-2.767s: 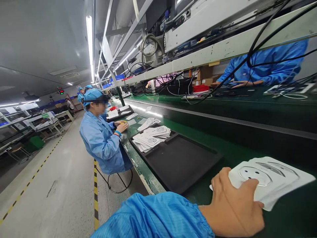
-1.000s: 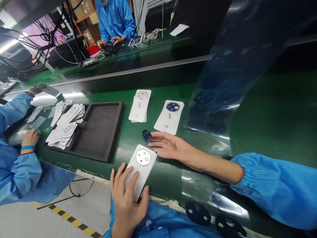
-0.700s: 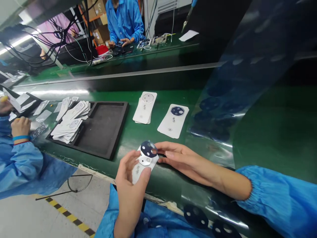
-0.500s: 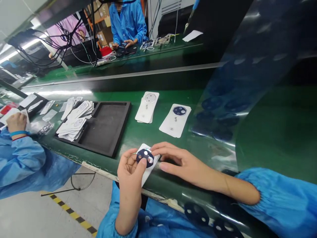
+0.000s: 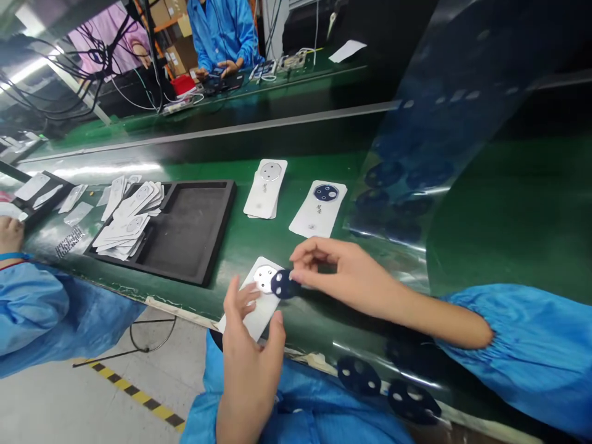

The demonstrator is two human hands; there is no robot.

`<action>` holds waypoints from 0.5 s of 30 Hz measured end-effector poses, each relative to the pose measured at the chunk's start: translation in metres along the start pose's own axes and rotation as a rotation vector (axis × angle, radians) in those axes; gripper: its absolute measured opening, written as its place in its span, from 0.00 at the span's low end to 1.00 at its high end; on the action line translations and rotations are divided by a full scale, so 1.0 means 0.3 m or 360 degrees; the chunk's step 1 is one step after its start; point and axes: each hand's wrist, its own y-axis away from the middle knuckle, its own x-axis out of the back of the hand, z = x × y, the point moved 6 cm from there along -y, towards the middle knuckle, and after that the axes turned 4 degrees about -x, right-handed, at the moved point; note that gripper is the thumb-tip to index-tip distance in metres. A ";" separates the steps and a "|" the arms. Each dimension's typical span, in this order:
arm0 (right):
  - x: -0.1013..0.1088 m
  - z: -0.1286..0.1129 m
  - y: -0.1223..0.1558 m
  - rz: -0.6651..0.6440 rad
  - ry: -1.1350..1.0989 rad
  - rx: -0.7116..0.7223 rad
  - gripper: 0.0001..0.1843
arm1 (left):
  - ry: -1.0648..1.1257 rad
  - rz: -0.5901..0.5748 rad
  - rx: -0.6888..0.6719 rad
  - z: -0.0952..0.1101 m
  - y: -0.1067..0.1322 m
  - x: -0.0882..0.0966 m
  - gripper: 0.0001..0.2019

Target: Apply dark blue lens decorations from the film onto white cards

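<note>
A dark blue round sticker with holes is pinched at its edge between the thumb and fingers of my right hand. It hangs over the right side of the silvery camera ring on a white phone back cover, which lies tilted at the table's front edge. My left hand has its fingers and thumb spread around the lower part of that cover and holds nothing. Further back lie white covers with a pale ring, and to their right a cover with a dark blue ring.
On the left a black tray bears a pile of white covers. A clear sheet with rows of dark blue stickers stretches over the right side; more stickers show at the front edge. Co-workers in blue sit at left and across.
The round sticker has passed from my left hand to my right. My left hand has opened and moved lower, baring the cover's silvery ring. The view has shifted slightly.
</note>
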 end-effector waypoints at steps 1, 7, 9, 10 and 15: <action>0.013 0.015 -0.021 0.0051 -0.0057 -0.0063 0.13 | -0.0248 0.0089 -0.0112 0.007 0.014 0.019 0.32; -0.051 0.123 -0.158 -0.0279 -0.0278 -0.0583 0.22 | -0.1316 -0.0173 -0.0755 0.013 0.082 -0.062 0.17; -0.080 0.140 -0.186 -0.0343 -0.0272 -0.0633 0.21 | -0.1455 -0.0212 -0.0799 0.000 0.086 -0.089 0.20; -0.089 0.145 -0.195 -0.0356 -0.0259 -0.0646 0.21 | -0.1499 -0.0222 -0.0808 -0.004 0.087 -0.099 0.20; -0.099 0.165 -0.202 -0.0422 -0.0181 -0.0719 0.21 | -0.1508 -0.0222 -0.0736 -0.016 0.092 -0.116 0.20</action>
